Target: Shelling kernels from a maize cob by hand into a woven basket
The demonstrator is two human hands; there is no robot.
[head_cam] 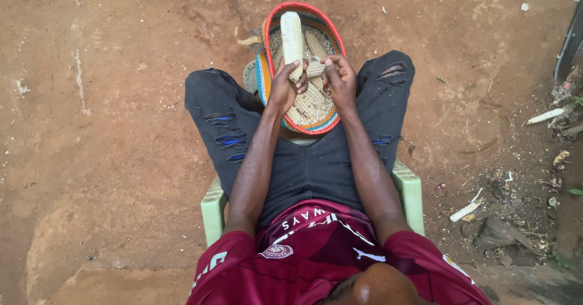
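My left hand [284,86] grips the lower end of a pale maize cob [292,37], which points away from me over a woven basket [268,44] with a red rim. My right hand [340,79] is beside it, fingers curled and touching the cob's base near a second, shorter cob piece [315,69]. The basket rests between my knees and holds loose kernels and several cobs [313,101].
I sit on a light green plastic chair [214,211] on bare red-brown earth. Black ripped trousers cover my legs. Litter, sticks and stones [466,210] lie to the right, and a dark curved object [569,44] stands at the right edge.
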